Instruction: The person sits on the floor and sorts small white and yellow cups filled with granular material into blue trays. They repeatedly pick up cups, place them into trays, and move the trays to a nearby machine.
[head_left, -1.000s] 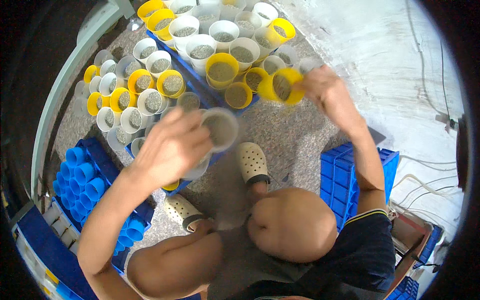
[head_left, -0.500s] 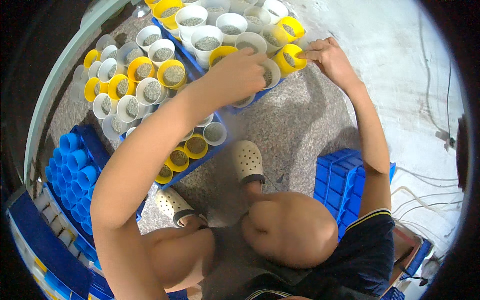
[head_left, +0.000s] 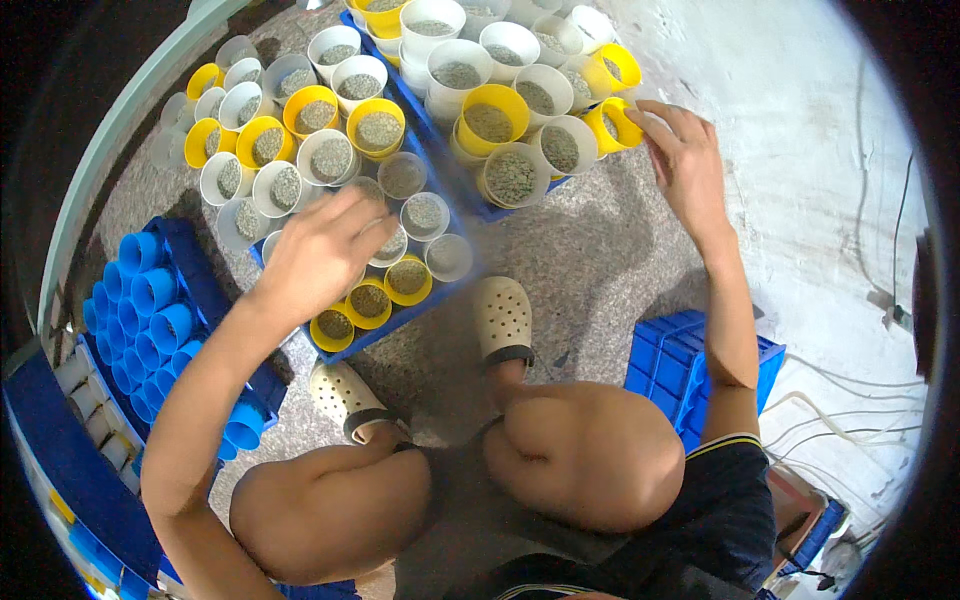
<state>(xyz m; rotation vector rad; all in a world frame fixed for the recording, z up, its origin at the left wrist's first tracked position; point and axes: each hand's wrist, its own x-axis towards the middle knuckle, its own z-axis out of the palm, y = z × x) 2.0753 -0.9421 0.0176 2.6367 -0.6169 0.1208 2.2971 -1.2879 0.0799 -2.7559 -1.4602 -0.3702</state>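
My left hand [head_left: 325,248] is over the near part of the left tray, fingers apart and slightly curled above white cups [head_left: 390,247], hiding some of them; nothing shows in its grip. My right hand [head_left: 685,155] is at the right end of the far tray. Its fingers are apart, with the tips at the rim of a tilted yellow cup [head_left: 612,125]; whether they touch it I cannot tell. Grey granules partly fill the cups. A taller yellow cup [head_left: 493,120] and a translucent cup [head_left: 513,176] stand near that tray's front edge.
Yellow cups [head_left: 369,304] line the near edge of the blue left tray [head_left: 400,323]. Blue cups [head_left: 152,290] lie stacked on their sides at the left. A blue crate [head_left: 660,365] stands at the right, by cables [head_left: 850,432]. My feet, in beige clogs [head_left: 503,318], are close to the trays.
My left hand has moved from the far tray's cups, left and nearer, to the left tray. My right hand's fingers have loosened and drawn slightly from the yellow cup. The view has shifted a little.
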